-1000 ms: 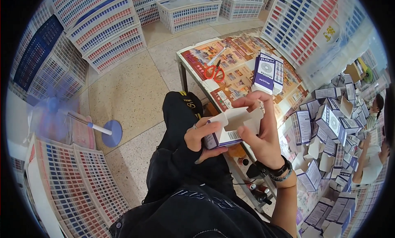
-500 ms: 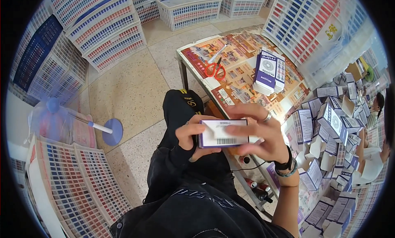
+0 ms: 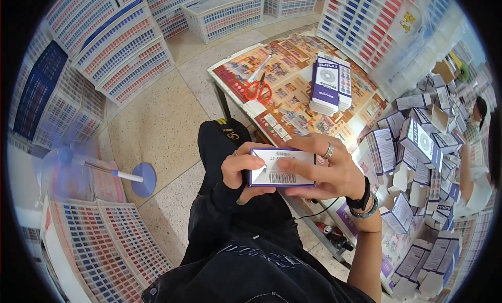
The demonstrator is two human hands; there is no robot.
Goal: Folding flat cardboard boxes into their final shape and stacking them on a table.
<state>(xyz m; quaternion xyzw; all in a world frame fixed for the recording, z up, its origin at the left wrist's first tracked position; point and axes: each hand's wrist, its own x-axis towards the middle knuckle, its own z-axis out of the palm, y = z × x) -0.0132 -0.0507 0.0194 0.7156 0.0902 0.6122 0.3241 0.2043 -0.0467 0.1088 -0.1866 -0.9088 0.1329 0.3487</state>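
Observation:
Above my lap I hold a small white carton with purple edges (image 3: 282, 178), its barcoded face turned up. My left hand (image 3: 238, 172) grips the left end, thumb pressed on that face. From the right, my right hand (image 3: 334, 169) wraps the other end, with a finger lying across the face and others along the edges. A ring and dark wristbands show on the right hand and wrist. On the table beyond, purple and white cartons (image 3: 327, 78) lie together in a small pile.
Red-handled scissors (image 3: 258, 91) and a white pen-like tool (image 3: 260, 68) lie on the printed tabletop (image 3: 285, 57). Many loose cartons (image 3: 418, 141) heap at the right, beside another person's arm (image 3: 465, 169). White baskets (image 3: 225, 15) and a blue fan (image 3: 65, 159) stand around.
The view has shifted slightly, so the table sits farther left. Both hands keep hold of the carton; my right fingers, blurred before, now rest closer around its face and edges.

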